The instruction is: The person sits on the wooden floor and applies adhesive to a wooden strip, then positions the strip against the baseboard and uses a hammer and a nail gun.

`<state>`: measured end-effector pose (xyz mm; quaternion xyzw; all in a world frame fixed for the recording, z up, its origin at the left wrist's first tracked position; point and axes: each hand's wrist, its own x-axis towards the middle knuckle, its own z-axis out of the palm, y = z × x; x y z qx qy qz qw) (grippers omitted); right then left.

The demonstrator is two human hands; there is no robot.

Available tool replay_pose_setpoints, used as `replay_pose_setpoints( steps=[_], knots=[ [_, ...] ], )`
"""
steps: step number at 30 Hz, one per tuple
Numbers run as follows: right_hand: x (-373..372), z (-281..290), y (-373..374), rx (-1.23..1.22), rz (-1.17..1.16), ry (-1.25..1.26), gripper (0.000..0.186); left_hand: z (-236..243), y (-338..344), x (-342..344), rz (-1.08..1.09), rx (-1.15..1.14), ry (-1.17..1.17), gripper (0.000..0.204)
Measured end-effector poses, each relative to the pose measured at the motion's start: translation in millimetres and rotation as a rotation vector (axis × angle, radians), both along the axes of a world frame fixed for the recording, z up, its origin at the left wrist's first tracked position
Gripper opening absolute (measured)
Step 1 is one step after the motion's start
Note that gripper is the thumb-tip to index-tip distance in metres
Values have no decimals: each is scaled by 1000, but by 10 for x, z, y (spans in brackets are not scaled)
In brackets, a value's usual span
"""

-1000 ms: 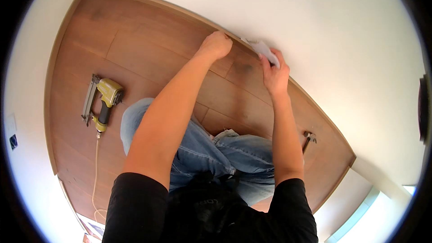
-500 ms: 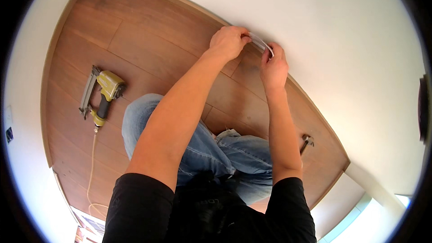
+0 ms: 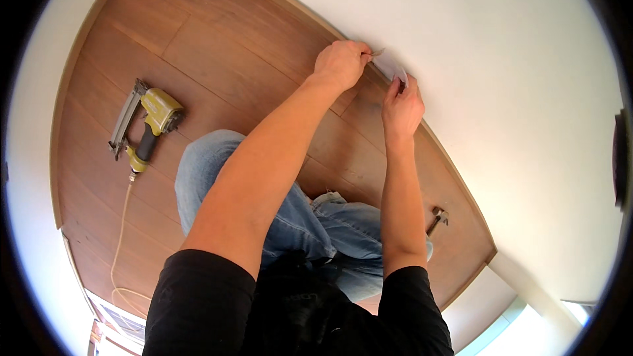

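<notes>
A: Starting at your fingers, what do you have?

B: Your right hand (image 3: 401, 86), at two o'clock, holds the near end of a thin white sheet (image 3: 390, 66) between thumb and fingers. Your left hand (image 3: 370, 56), nearer one o'clock, has its thumb and forefinger drawn narrow and seems to pinch the other end. The sheet bows slightly between them; whether it is paper or plastic, you cannot tell from here.

A: Where does the sheet sit?

B: Between one and two o'clock, up against the foot of the white wall (image 3: 501, 99), just over the brown trim strip (image 3: 55, 168). Whether it touches either one is too fine to tell.

A: So how far along are you?

B: The trim lines the foot of the walls round most of the floor (image 3: 224, 46), from about eight o'clock over the top to four, so that much looks done. The sheet is in your grip and not laid down, so your handwork on it looks unfinished. How much is left does not show, since your fingers cover part of the spot.

A: And farther out?

B: Your denim knee (image 3: 210, 158) rises at nine o'clock. Past it, toward ten, a yellow-green and black nail gun (image 3: 158, 109) lies on the boards, its pale hose (image 3: 120, 237) trailing down to eight. At four o'clock a hammer (image 3: 439, 215) lies beside your right forearm. You hold neither tool.
</notes>
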<state>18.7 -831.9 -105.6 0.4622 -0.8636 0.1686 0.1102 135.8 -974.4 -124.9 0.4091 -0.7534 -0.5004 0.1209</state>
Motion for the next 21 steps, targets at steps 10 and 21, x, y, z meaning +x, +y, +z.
replay_pose_setpoints(
  steps=[10,21],
  knots=[
    [-90,-75,-27,63,-43,10,18,101,-16,2,-15,60,-34,26],
    [-59,-165,-38,120,-36,98,12,-57,17,-11,-50,-61,-6,25]
  ],
)
